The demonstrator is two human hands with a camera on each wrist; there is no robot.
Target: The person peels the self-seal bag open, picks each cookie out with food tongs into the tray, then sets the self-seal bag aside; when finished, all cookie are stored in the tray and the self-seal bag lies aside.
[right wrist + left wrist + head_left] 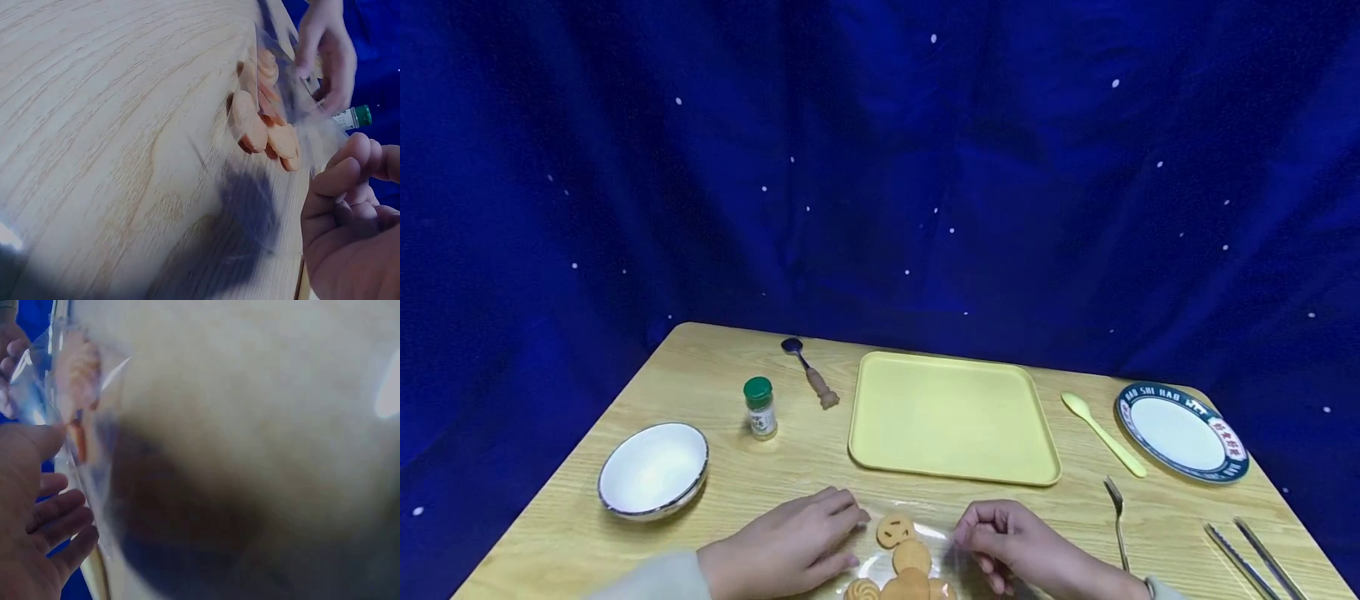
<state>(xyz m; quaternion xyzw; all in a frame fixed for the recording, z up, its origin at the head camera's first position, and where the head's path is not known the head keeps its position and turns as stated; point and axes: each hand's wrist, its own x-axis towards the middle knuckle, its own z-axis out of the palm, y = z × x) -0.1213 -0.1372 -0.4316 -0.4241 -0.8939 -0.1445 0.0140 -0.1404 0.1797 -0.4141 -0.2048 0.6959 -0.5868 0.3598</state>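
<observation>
A clear plastic bag [315, 134] of round, pale-brown cookies [912, 557] lies at the table's front edge, between my hands. One cookie is dotted with dark bits, another has a swirl pattern. My right hand [1018, 542], to the right of the bag, pinches its edge between thumb and curled forefinger. On the other side, my left hand [793, 542] is beside the bag with fingers loosely extended and thumb apart. In the left wrist view, the left thumb [47, 439] lies against or very near the film; whether it touches is hard to tell.
Beyond the bag lies a yellow tray [955, 417]. Leftward are a white bowl [655, 471], a green-capped seasoning jar [761, 410] and a dark spoon [808, 371]. Rightward are a yellow spoon [1101, 433], a plate [1180, 433], a fork [1117, 517] and metal tongs [1243, 558].
</observation>
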